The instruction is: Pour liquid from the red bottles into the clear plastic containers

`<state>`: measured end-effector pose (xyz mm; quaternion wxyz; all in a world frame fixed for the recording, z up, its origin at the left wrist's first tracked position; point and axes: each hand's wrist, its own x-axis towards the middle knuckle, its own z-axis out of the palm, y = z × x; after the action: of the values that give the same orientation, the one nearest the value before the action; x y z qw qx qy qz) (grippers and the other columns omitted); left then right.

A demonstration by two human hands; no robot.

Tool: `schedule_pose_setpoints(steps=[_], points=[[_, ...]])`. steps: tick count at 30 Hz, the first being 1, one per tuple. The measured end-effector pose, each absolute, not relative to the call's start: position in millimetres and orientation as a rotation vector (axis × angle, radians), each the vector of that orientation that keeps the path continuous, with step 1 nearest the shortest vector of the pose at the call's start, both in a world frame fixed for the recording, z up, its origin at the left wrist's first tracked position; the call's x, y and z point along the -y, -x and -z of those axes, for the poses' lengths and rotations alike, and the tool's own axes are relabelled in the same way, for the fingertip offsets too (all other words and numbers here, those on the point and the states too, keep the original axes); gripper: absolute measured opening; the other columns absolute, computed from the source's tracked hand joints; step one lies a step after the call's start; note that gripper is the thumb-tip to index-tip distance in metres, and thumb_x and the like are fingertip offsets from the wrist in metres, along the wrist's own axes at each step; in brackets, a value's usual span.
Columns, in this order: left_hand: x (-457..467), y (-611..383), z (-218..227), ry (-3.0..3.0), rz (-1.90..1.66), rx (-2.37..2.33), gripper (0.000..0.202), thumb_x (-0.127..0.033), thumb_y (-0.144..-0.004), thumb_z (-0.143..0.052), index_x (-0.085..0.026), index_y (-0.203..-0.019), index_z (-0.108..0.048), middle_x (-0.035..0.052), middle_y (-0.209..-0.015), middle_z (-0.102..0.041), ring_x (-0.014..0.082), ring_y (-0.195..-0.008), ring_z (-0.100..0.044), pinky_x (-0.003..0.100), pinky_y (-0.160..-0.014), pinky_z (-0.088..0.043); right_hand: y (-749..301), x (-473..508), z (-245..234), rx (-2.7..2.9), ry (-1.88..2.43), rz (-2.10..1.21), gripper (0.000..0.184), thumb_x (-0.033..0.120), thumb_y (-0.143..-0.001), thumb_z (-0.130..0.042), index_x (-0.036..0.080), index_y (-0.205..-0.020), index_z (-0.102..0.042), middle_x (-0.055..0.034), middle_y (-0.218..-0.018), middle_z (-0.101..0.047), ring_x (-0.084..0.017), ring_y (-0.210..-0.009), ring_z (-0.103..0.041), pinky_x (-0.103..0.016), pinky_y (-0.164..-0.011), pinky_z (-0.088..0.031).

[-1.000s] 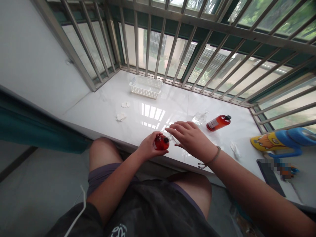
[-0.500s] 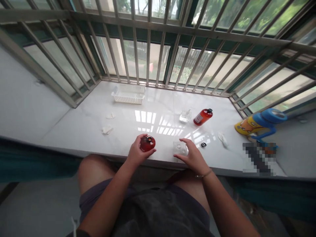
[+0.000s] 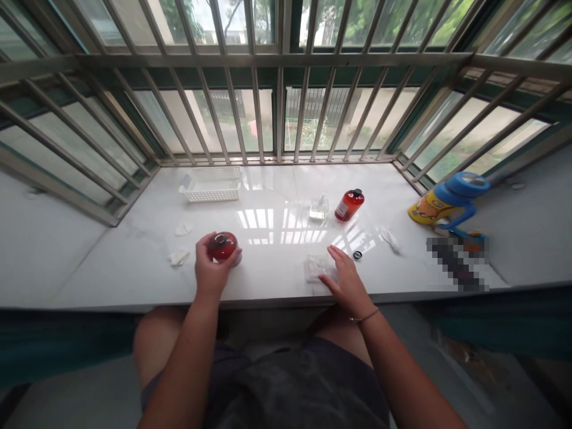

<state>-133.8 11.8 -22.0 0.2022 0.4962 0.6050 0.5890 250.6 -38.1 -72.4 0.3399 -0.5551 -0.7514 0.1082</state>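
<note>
My left hand point(image 3: 213, 260) is wrapped round a red bottle point(image 3: 226, 245) whose neck has no cap on it. Over the white counter point(image 3: 268, 280), my right hand point(image 3: 346, 277) has its thumb and fingers spread, with nothing between them. Just left of that hand lies a clear square container point(image 3: 315, 268), its details faint against the counter. A small black cap point(image 3: 357, 255) rests to the right of my right fingers. Farther back stand a clear glass bottle point(image 3: 319, 210) and a second red bottle point(image 3: 350, 205) with a black cap and a pale label.
A white perforated basket point(image 3: 212, 193) sits at the back left. Crumpled tissues point(image 3: 179, 257) lie left of my left hand, and another tissue point(image 3: 391, 239) is on the right. A blue and yellow flask point(image 3: 447, 199) stands far right. Metal window bars point(image 3: 279, 113) line the back.
My left hand has carried the red bottle to the left. My right hand has drawn away from the clear container, which stays on the counter. The camera view has shifted.
</note>
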Motion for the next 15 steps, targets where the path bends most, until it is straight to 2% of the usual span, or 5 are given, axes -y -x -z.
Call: schedule_pose_setpoints(steps=[3,6,15], points=[[-11.7,147.0,22.2,-1.353,-1.678,-1.744,0.083,-0.044,-0.066,-0.098,-0.024,-0.136,-0.059,0.0105,-0.136,-0.066,0.0275,-0.119,-0.070,0.047,-0.104,-0.062,-266.7,40.6,69.1,1.893,1.456,-0.212,0.053,0.044,-0.110,-0.050,0.022,-0.158,-0.046,-0.0197,-0.153,-0.058,-0.036,-0.145,-0.052,-0.067,-0.120,-0.044],[-6.1,161.3,25.5,-1.319,-1.694,-1.813,0.081,-0.043,-0.065,-0.098,-0.022,-0.134,-0.060,0.0105,-0.132,-0.067,0.0274,-0.117,-0.071,0.048,-0.103,-0.062,-281.9,44.5,69.6,1.867,1.486,-0.168,0.043,0.040,-0.110,-0.050,0.023,-0.149,-0.055,-0.0175,-0.145,-0.063,-0.035,-0.139,-0.057,-0.064,-0.117,-0.045],[17.5,196.7,42.2,-1.249,-1.610,-1.996,0.084,-0.048,-0.063,-0.098,-0.023,-0.133,-0.059,0.0100,-0.133,-0.066,0.0301,-0.117,-0.070,0.054,-0.105,-0.062,-326.3,48.5,84.6,1.789,1.691,0.063,0.038,0.044,-0.104,-0.057,0.022,-0.133,-0.065,-0.0179,-0.131,-0.071,-0.037,-0.129,-0.063,-0.059,-0.113,-0.047]])
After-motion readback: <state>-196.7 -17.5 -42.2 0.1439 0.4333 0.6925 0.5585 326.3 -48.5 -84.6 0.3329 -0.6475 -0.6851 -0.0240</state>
